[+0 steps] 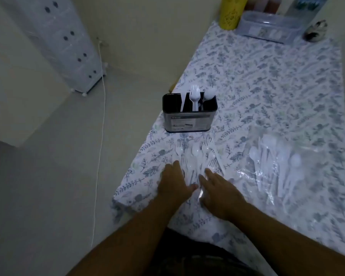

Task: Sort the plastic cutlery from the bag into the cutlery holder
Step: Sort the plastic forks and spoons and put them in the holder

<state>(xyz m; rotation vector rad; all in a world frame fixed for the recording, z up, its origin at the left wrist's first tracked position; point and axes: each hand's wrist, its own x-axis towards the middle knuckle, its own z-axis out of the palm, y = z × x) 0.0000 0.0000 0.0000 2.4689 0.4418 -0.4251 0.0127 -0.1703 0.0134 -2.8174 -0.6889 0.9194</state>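
Although the cutlery holder (189, 113) at mid-frame already holds a few white pieces, most work remains: loose forks and spoons (195, 156) lie below it, more sit in the bag (283, 166) at right. Left hand (173, 184) and right hand (219, 190) rest spread-fingered on the pile, gripping nothing.

at the table's (267, 80) left edge, rectangular metal cutlery holder (189, 120) with white plastic fork (194, 98) inside; before it, loose white plastic cutlery pile (197, 156); right, clear plastic bag (287, 172); far edge, translucent plastic box (267, 26).
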